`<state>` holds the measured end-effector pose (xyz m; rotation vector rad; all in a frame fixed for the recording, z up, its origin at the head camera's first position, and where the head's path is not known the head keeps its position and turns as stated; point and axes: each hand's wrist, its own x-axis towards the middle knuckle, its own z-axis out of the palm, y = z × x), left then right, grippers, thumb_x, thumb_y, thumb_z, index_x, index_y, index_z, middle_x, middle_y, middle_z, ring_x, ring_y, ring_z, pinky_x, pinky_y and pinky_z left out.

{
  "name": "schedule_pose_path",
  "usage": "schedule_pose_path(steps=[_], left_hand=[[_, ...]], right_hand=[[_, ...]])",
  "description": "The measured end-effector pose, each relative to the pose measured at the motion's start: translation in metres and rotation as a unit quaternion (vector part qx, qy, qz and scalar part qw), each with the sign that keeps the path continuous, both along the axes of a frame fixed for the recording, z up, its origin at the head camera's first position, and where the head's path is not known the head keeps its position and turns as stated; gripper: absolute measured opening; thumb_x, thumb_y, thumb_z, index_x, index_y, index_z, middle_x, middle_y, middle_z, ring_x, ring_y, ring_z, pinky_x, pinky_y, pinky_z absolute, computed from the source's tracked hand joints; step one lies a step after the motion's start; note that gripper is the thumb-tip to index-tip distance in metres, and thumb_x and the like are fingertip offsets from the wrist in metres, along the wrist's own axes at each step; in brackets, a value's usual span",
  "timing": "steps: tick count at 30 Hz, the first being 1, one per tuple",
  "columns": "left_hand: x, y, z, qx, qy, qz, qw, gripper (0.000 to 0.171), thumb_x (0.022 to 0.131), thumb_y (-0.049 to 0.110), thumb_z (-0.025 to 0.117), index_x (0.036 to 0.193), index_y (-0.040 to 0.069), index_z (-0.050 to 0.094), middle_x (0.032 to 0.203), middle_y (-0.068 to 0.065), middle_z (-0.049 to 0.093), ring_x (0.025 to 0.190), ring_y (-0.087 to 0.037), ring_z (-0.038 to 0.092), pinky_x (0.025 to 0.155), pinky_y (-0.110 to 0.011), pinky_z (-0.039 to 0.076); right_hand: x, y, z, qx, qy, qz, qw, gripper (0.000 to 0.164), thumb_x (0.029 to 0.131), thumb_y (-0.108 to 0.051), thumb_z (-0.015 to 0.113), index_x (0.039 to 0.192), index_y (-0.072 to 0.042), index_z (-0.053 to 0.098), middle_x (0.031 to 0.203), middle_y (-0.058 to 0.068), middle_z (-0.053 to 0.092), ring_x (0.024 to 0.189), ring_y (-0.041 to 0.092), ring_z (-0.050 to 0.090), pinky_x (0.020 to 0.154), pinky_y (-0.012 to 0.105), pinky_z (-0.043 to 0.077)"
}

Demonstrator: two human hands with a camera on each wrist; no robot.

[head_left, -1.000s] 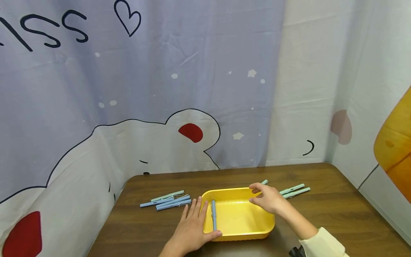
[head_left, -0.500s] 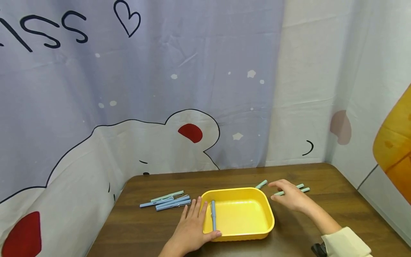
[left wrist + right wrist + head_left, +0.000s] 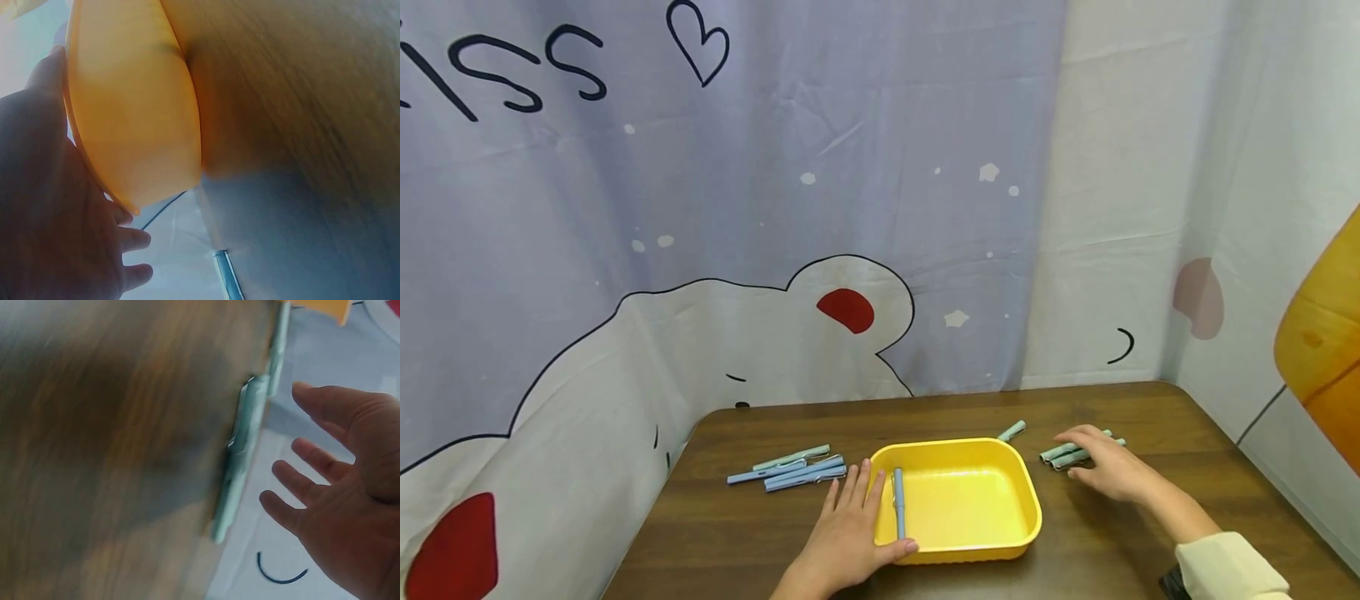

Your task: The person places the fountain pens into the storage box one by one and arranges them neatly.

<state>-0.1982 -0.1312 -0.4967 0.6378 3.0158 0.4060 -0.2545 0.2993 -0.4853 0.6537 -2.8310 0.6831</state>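
Observation:
My left hand (image 3: 842,533) rests on the left rim of a yellow plastic tray (image 3: 970,504), fingers straight and thumb over the near edge. A blue pen (image 3: 900,504) lies inside the tray along its left side. Over on the right, my right hand (image 3: 1112,471) hovers just above two pale green pens (image 3: 1060,452) lying side by side. Its fingers are spread and loosely bent with nothing between them. In the right wrist view, a gap shows between this hand (image 3: 350,469) and the green pens (image 3: 240,456).
Behind the tray's far right corner lies another green pen (image 3: 1012,431). Left of the tray, several blue pens (image 3: 805,477) lie with one green pen (image 3: 790,457). The wooden table (image 3: 722,542) ends against a printed curtain (image 3: 955,250).
My right hand has moved right, from above the tray's right rim to over the two green pens, whose near ends now show. The left hand and tray stay put.

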Motion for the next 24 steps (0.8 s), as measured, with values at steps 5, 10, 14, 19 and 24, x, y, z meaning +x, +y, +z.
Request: schedule_pose_path(steps=[5,10,14,19,24], left_hand=[[0.000,0.000,0.001,0.002,0.000,0.002,1.0000,0.109,0.086,0.082,0.049,0.161,0.008,0.024,0.169,-0.017,0.011,0.154,-0.041,0.015,0.120,-0.064,0.014],[0.000,0.000,0.000,0.000,-0.001,0.003,1.0000,0.109,0.085,0.083,0.048,0.162,0.009,0.024,0.169,-0.016,0.010,0.154,-0.040,0.015,0.121,-0.064,0.014],[0.000,-0.001,-0.001,-0.004,0.000,0.004,1.0000,0.110,0.085,0.084,0.047,0.162,0.009,0.024,0.169,-0.015,0.009,0.154,-0.040,0.015,0.121,-0.064,0.014],[0.000,0.000,-0.001,-0.004,0.004,0.002,1.0000,0.109,0.085,0.084,0.046,0.162,0.009,0.024,0.169,-0.016,0.010,0.154,-0.040,0.015,0.121,-0.063,0.014],[0.000,0.000,-0.001,-0.004,0.003,0.003,1.0000,0.109,0.086,0.084,0.047,0.162,0.009,0.023,0.169,-0.016,0.010,0.154,-0.040,0.015,0.121,-0.063,0.014]], right_hand=[[-0.007,0.013,-0.011,0.022,0.006,0.000,1.000,0.046,0.083,-0.005,0.079,0.126,0.000,0.064,0.126,0.020,0.060,0.117,0.047,0.056,0.094,0.065,0.046],[-0.013,0.022,-0.019,0.028,0.009,0.007,1.000,0.044,0.083,-0.003,0.079,0.125,0.001,0.065,0.122,0.016,0.063,0.116,0.045,0.057,0.095,0.063,0.047],[-0.017,0.025,-0.023,0.034,0.013,0.016,0.999,0.042,0.082,-0.003,0.080,0.122,-0.001,0.067,0.119,0.014,0.064,0.113,0.043,0.059,0.095,0.061,0.048],[-0.020,0.029,-0.026,0.052,0.021,0.022,0.998,0.040,0.080,-0.001,0.081,0.118,-0.005,0.069,0.115,0.011,0.064,0.109,0.041,0.060,0.092,0.059,0.049],[-0.022,0.029,-0.027,0.065,0.041,0.023,0.997,0.037,0.079,0.001,0.080,0.115,-0.007,0.070,0.110,0.007,0.064,0.104,0.034,0.061,0.089,0.055,0.052]])
